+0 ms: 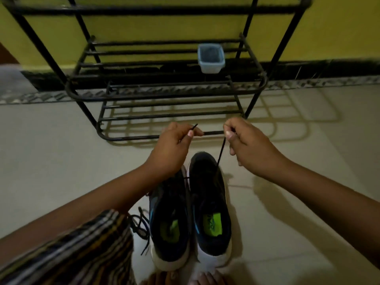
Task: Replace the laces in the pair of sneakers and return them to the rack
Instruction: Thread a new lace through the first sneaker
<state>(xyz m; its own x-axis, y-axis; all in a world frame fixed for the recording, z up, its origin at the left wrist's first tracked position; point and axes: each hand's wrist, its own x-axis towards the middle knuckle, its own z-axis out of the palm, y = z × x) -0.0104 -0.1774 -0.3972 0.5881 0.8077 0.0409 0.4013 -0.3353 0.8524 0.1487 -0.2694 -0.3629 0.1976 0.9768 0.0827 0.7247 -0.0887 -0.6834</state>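
Two dark sneakers with white soles and green insoles stand side by side on the floor, the left sneaker (170, 219) and the right sneaker (209, 208), toes toward the rack. A black lace (221, 151) rises from the right sneaker's front eyelets. My right hand (246, 142) pinches one end of it above the toes. My left hand (174, 147) pinches the other end, whose tip sticks up past my fingers. A loose black lace (139, 225) lies on the floor left of the left sneaker.
A black metal shoe rack (164, 95) stands ahead against a yellow wall, and a small clear plastic container (210, 58) sits on its middle shelf. Striped cloth (82, 249) covers my left knee. Toes show at the bottom edge. Pale tiled floor surrounds the shoes.
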